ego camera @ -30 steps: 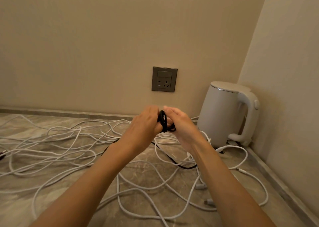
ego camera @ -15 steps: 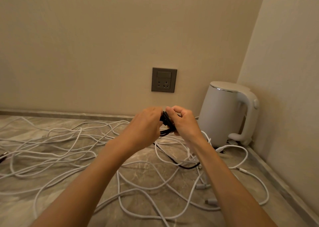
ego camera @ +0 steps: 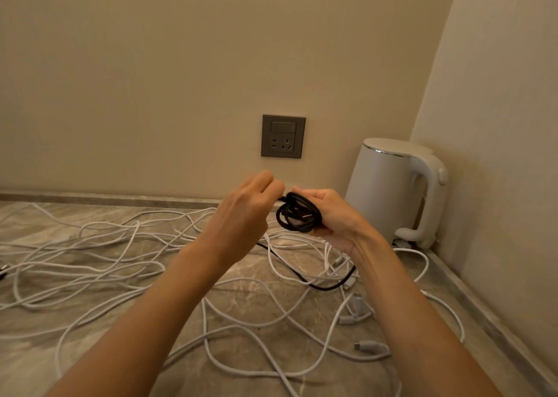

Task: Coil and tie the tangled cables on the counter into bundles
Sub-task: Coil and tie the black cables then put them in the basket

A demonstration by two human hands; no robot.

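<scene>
Mid-coiling: the right hand [ego camera: 335,215] grips the coiled black cable [ego camera: 297,217] above the counter [ego camera: 27,363], the left hand [ego camera: 244,212] pinches its strand, and the loose tail [ego camera: 327,288] likely needs winding in next

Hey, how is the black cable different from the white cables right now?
The black cable is mostly wound into a small coil; the white cables sprawl loose and tangled. The black cable's coil is gripped in the right hand, the left hand pinching a strand, while the white cables lie on the counter, in neither hand. Both are thin cords, and the black cable's tail trails on the counter among the white ones.
</scene>
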